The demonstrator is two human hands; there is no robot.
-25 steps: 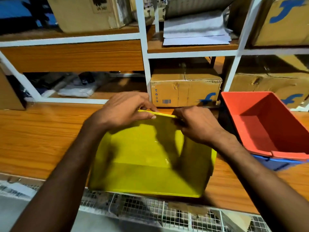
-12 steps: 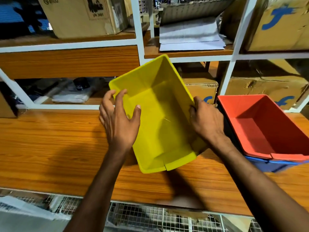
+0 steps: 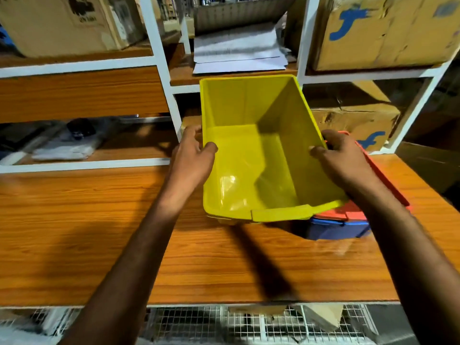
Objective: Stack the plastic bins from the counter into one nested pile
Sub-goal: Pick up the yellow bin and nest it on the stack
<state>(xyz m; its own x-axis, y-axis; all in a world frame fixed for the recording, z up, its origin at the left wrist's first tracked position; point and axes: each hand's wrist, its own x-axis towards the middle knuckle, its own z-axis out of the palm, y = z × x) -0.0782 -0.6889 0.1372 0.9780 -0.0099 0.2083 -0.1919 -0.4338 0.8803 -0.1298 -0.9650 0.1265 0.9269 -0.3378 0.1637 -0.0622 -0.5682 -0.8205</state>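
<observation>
Both hands are on the yellow bin (image 3: 249, 158), held clear above the bench (image 3: 99, 232), mouth up and tipped toward the camera. The left hand (image 3: 191, 160) grips one side rim with its thumb hooked inside, and the right hand (image 3: 346, 160) clamps the opposite rim the same way. Toward the bench's right end, the red bin (image 3: 348, 212) sits nested in the blue bin (image 3: 338, 229), partly under the yellow one's corner. Cardboard boxes (image 3: 356, 120) fill the shelves behind the bench.
</observation>
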